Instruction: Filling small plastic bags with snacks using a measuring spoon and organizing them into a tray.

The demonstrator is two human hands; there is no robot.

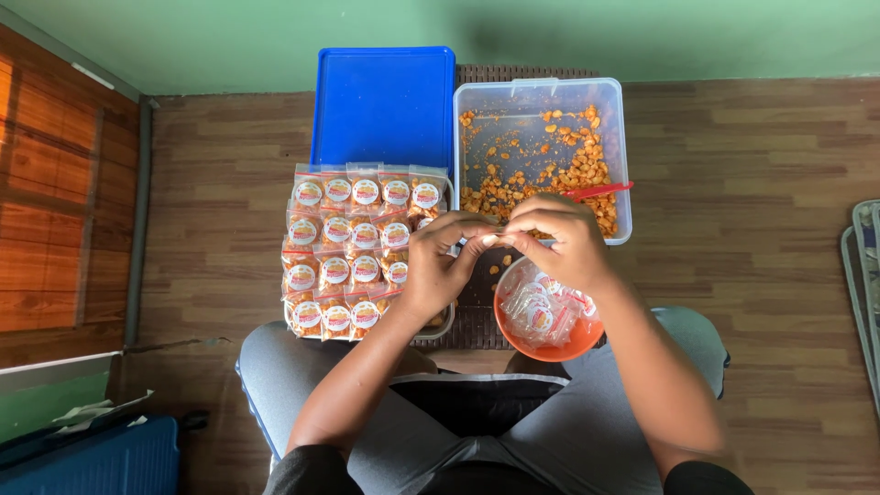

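Seen from above, a person sits on a wooden floor (761, 229), grey-trousered knees at the lower centre of the frame. Both hands meet just right of centre. The left hand (438, 266) and right hand (561, 240) pinch a small clear bag (492, 240) between thumbs and fingers (477, 225). The bag is mostly hidden, so I cannot tell whether it is filled. Both sets of fingers are closed on its top edge, touching each other.

The step in hand looks like sealing or opening one small bag. The next move would likely need a firm press along the edge, then a free place on the stack to the left.

Counted things: one clear plastic tub (541, 92) at upper right of centre, with loose orange snack pieces (573, 165) scattered inside, too many to count. One red scoop (598, 191) rests in it, just above the right hand. One blue lid (383, 105) lies at upper centre, beside the tub. Below the lid is a stack of filled packets (353, 247), each with a round label. About eighteen show, in four rows; more may lie beneath. One orange bowl (550, 346) sits under the right wrist, holding a bunch of empty bags (541, 307), number unclear. A dark woven mat (477, 316) lies under the containers. A blue case (101, 458) shows at lower left.
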